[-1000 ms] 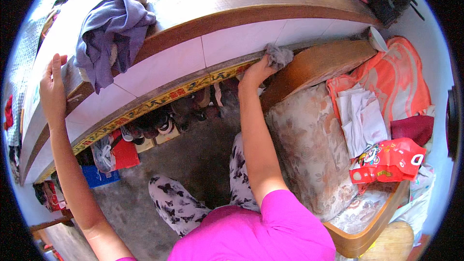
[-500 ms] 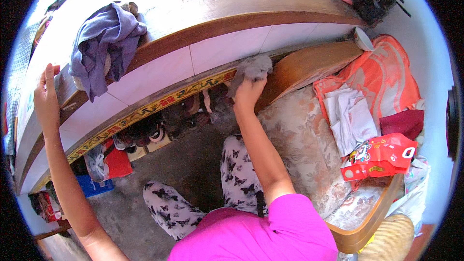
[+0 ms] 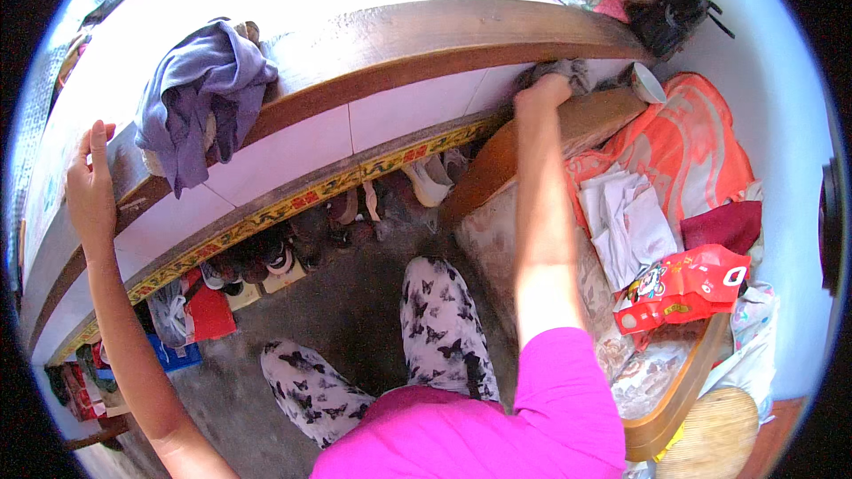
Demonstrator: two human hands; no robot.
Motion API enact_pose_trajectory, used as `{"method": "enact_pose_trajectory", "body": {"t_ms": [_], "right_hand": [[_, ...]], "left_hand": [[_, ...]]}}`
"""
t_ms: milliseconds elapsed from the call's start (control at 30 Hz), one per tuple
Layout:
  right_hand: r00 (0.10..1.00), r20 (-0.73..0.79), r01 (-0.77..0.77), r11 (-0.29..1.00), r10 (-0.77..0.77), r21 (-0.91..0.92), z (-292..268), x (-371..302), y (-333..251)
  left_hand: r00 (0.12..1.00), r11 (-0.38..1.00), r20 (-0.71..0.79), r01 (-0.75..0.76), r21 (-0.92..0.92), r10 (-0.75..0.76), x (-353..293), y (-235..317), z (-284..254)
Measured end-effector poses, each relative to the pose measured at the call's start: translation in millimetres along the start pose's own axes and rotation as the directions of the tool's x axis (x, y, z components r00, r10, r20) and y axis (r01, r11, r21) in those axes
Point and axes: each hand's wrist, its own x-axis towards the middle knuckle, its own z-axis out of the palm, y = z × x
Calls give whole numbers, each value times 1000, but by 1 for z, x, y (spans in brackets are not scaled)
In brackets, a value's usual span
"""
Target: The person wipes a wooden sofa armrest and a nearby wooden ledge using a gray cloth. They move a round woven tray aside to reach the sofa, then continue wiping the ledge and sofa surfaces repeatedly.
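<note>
My right hand [image 3: 543, 94] is closed round a grey rag [image 3: 577, 76]. It presses the rag near the white tiled side [image 3: 408, 106] of a raised platform, just above the curved wooden armrest [image 3: 603, 113] of a sofa. My right fingers are partly hidden by the hand and rag. At the left, my left hand [image 3: 90, 184] rests open at the platform's dark wooden edge [image 3: 382, 35], its fingers stretched out and holding nothing. A purple-grey cloth [image 3: 209, 93] hangs over that edge, beside my left hand.
A white bowl [image 3: 648, 84] stands tilted at the armrest's far end. On the sofa lie an orange blanket [image 3: 701, 137], white cloth [image 3: 626, 222] and a red packet [image 3: 683, 288]. Several shoes [image 3: 430, 182] sit under the yellow patterned strip [image 3: 355, 175]. A round woven stool [image 3: 710, 439] stands lower right.
My right hand has moved right and farther away with the rag, from the patterned strip's end to the tiles above the armrest. My left hand stays at the wooden edge.
</note>
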Motion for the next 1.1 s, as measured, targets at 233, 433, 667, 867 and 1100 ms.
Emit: {"method": "enact_pose_trajectory", "body": {"t_ms": [233,433,667,867,1100], "right_hand": [[889,458,355,659,-17,-663,-37,-310,66],[632,768,437,769,107,-467,-54,-347,21],[953,188,282,926,-239,-252,-48,-104,-62],[977,7,-211,965,215,-153,-29,64,-78],[999,27,42,958,-35,-283,5,-150,0]], "left_hand": [[1000,1000,9,4,21,-4,-3,0,-1],[999,998,44,0,-57,3,4,-16,-1],[999,998,24,22,-50,-21,0,-11,-9],[995,992,79,61,-109,-53,5,3,2],[999,996,45,35,-77,-31,4,-20,-4]]}}
